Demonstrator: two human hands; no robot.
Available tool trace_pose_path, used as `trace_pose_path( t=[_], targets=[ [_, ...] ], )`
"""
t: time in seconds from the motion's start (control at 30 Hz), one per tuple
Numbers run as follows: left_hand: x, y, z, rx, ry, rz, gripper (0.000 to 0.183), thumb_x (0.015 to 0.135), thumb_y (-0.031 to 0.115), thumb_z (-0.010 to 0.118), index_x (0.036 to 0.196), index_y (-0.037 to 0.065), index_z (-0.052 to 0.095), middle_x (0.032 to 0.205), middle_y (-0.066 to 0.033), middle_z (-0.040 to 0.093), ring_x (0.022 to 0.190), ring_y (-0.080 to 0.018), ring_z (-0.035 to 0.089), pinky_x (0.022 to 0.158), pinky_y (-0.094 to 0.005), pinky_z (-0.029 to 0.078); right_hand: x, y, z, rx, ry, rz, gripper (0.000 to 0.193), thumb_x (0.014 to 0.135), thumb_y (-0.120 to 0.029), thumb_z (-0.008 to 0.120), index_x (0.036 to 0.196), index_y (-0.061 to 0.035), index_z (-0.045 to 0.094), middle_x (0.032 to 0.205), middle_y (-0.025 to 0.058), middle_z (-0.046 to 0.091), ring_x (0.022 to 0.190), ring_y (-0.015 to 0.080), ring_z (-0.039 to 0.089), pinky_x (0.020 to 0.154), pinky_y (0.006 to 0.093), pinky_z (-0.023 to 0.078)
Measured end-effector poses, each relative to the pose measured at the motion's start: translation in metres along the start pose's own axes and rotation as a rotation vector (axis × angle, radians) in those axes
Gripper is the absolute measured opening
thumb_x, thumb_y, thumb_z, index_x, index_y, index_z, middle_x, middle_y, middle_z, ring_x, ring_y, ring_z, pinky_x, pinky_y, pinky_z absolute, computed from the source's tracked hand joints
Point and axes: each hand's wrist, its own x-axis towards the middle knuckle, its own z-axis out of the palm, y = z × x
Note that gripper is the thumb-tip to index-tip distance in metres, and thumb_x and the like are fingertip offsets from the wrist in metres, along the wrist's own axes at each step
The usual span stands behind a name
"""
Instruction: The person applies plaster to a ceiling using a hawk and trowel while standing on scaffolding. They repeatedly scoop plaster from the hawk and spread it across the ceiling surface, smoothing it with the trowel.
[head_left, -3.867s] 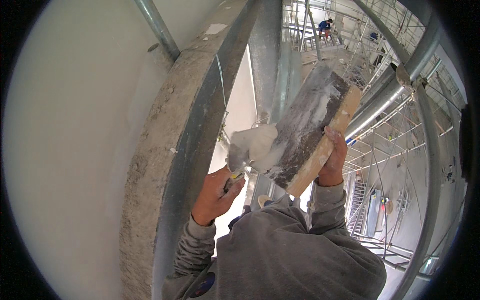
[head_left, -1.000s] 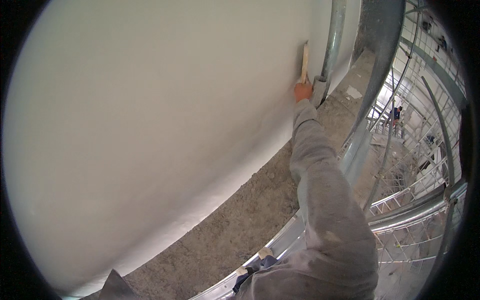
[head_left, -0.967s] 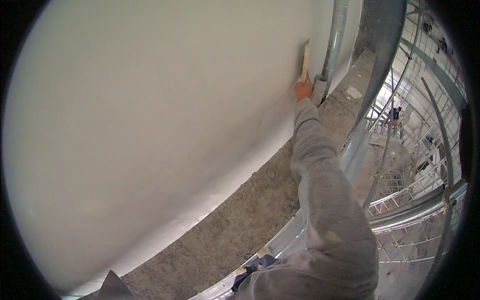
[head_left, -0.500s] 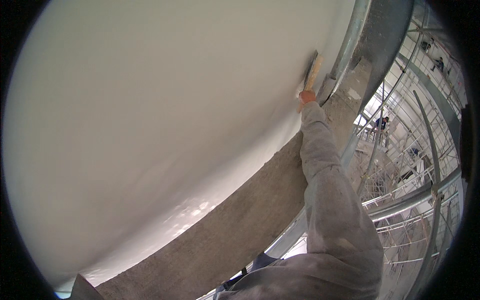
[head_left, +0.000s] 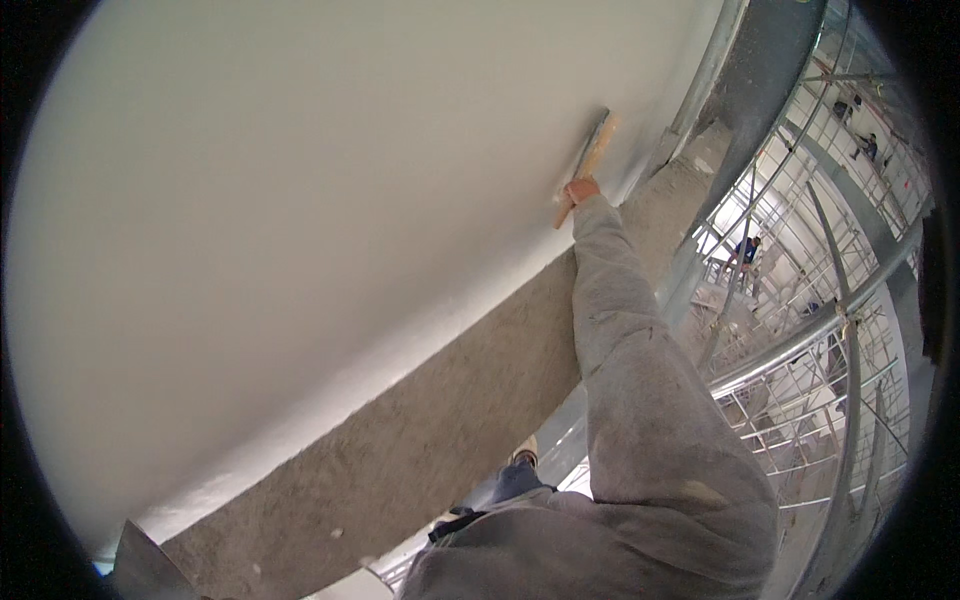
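My right hand [head_left: 581,190], at the end of an outstretched grey sleeve, is closed round a plastering trowel [head_left: 599,145]. The trowel has a long thin blade and a pale wooden back or handle. It lies close against a smooth, off-white wall [head_left: 330,200], near the wall's lower right part; whether the whole blade touches cannot be told. My left hand is out of view. At the lower left corner a flat grey plate with a pointed corner [head_left: 146,562] shows; what holds it is hidden.
Along the wall's foot runs a dusty grey plank [head_left: 420,420], with my shoe [head_left: 526,449] at its near edge. Metal scaffold tubes [head_left: 780,362] curve along the right, with a drop beyond. Farther off, a person [head_left: 746,250] is among the scaffolding.
My right hand and the trowel now appear farther left, by the wall. The whole view has shifted a little, and my shoe has come into sight beside the plank.
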Motion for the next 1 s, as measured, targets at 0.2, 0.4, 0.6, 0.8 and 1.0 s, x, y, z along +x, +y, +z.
trace_pose_path(
  t=[0.2,0.4,0.6,0.8,1.0],
  targets=[
    [-0.009,0.044,-0.054,0.007,-0.066,0.066,0.018,0.077,0.019,0.050,0.066,0.005,0.046,0.067,-0.0105,0.049,0.051,-0.0215,0.048,0.043,-0.0346,0.043,-0.068,-0.112,-0.069,0.004,-0.032,-0.140,0.013,0.066,-0.009,0.060,0.079,-0.0100,0.061,0.081,0.0047,0.060,0.075,0.0231,0.058,0.064,0.0334,0.047],
    [0.011,0.047,-0.063,0.025,-0.128,0.205,0.020,0.076,0.019,0.053,0.064,0.005,0.043,0.063,-0.0084,0.043,0.045,-0.0188,0.043,0.036,-0.0315,0.039,-0.120,-0.209,-0.125,-0.021,-0.119,-0.299,0.016,0.064,-0.008,0.062,0.081,-0.0090,0.060,0.084,0.0056,0.060,0.077,0.0238,0.057,0.065,0.0337,0.047],
    [0.013,0.046,-0.046,0.193,-0.081,0.242,0.017,0.074,0.019,0.051,0.069,0.006,0.042,0.054,-0.0062,0.037,0.038,-0.0140,0.033,0.031,-0.0273,0.033,-0.186,-0.223,-0.199,0.532,0.341,-0.422,0.024,0.059,-0.005,0.063,0.082,-0.0092,0.060,0.085,0.0078,0.059,0.079,0.0256,0.056,0.067,0.0353,0.046],
    [-0.010,0.017,-0.027,0.075,-0.179,-0.025,0.021,0.073,0.012,0.054,0.083,-0.005,0.046,0.046,-0.0078,0.046,0.040,-0.0139,0.047,0.036,-0.0257,0.037,-0.273,-0.148,-0.250,0.880,0.932,-0.249,0.024,0.056,-0.005,0.064,0.079,-0.0095,0.060,0.079,0.0101,0.059,0.077,0.0282,0.056,0.070,0.0352,0.046],
    [-0.006,-0.020,0.036,0.175,-0.479,-0.563,0.024,0.085,0.016,0.039,0.097,-0.004,0.041,0.071,-0.0118,0.053,0.047,-0.0136,0.047,0.040,-0.0226,0.037,-0.344,-0.114,-0.307,2.889,0.110,-0.123,0.031,0.060,0.004,0.054,0.088,-0.0087,0.055,0.077,0.0087,0.058,0.079,0.0232,0.057,0.070,0.0394,0.046]
  ],
)
